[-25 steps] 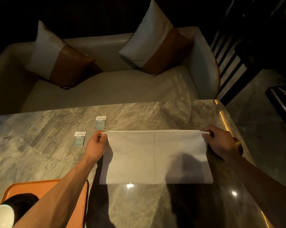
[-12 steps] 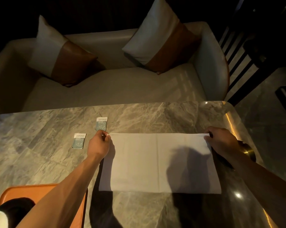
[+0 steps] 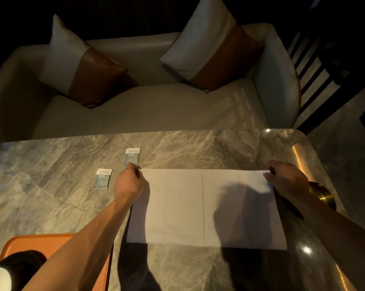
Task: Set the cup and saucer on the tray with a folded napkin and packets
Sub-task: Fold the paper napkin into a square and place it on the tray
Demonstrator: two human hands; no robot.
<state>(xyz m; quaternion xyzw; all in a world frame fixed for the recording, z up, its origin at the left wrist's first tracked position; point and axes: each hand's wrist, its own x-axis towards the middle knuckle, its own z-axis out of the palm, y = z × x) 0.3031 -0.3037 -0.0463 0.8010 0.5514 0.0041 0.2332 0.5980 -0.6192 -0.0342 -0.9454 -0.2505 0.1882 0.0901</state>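
While the white napkin (image 3: 206, 206) lay flat across the middle of the marble table (image 3: 51, 196), folded into a wide rectangle, both hands pinched its far corners: the left hand (image 3: 129, 183) at the upper left corner, the right hand (image 3: 286, 179) at the upper right. Two small packets (image 3: 102, 178) sat on the table left of the napkin, one (image 3: 132, 156) just beyond the left hand's knuckles. At the lower left of the frame an orange tray (image 3: 51, 246) carried something dark and a white rim, too cropped to tell. Behind the table stood a pale sofa (image 3: 148, 108) with two cushions.
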